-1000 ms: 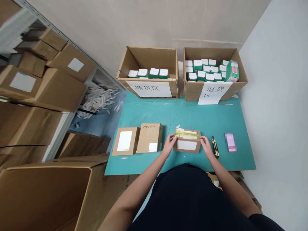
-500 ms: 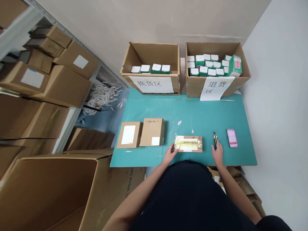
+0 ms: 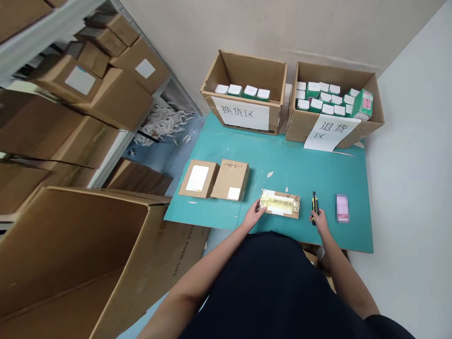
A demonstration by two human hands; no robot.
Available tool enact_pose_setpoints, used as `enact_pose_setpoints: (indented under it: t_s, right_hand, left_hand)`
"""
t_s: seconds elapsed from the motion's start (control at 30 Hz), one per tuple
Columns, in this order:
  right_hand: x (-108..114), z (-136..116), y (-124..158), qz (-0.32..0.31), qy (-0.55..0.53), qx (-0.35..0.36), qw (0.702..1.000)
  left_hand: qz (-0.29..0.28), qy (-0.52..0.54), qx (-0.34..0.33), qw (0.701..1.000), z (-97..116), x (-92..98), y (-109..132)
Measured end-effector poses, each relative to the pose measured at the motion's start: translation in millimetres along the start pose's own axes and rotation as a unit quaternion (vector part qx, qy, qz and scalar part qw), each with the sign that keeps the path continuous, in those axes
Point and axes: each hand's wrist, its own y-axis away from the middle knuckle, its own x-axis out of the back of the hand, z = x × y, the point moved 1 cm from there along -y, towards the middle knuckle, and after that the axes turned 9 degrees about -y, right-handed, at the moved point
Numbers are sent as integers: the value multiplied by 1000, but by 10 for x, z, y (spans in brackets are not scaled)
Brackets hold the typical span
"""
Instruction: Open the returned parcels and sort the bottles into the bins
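Note:
A small taped cardboard box (image 3: 280, 203) with a white label lies flat near the table's front edge. My left hand (image 3: 254, 214) grips its left end, thumb on top and fingers along the side. To the right, my right hand (image 3: 319, 221) is closed around the lower part of a black and yellow utility knife (image 3: 315, 205), whose tip points away from me. Whether its blade is out is too small to tell. Left of the taped box, two closed cardboard boxes sit side by side: a larger one (image 3: 231, 178) with handwriting, and one (image 3: 197, 176) with a big white label.
Two open cartons, the left one (image 3: 243, 113) and the right one (image 3: 300, 127), hold green and white packs at the back of the green table (image 3: 247, 146). A pink blurred item (image 3: 342, 208) lies at right. A big open carton (image 3: 148, 245) and loaded shelves stand left.
The whole view has turned slightly. The utility knife now shows more of its handle, with my right hand lower on it. My left hand stays on the taped box.

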Motion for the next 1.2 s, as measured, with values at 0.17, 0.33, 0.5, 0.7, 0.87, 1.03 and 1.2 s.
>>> enact_pose_setpoints:
  t_s: [0.17,0.33,0.5,0.7,0.87,1.03,1.2]
  right_hand:
    - [119,-606,362,-124,55,151,979]
    - [-32,-1252,615,-282,345,353,823]
    - [-414,-1562,659,-353,505,384,688]
    - [-595,-1681,646,-375,554,396,629]
    - [-610,-1696,649,-375,564,412,610]
    - [-629,-1737,720,-369,573,404,611]
    - [-648,-1743,775,-363,595,384,606]
  left_hand:
    - [4,34,-19,999,-30,-76,-20]
    - [21,61,-28,998,-49,-144,-40]
    - [48,42,-12,998,-68,-180,1]
    - [72,26,16,997,-106,-226,40]
    - [83,11,14,996,-131,-256,25]
    - [91,17,10,996,-175,-277,10]
    - [91,9,25,995,-162,-290,34]
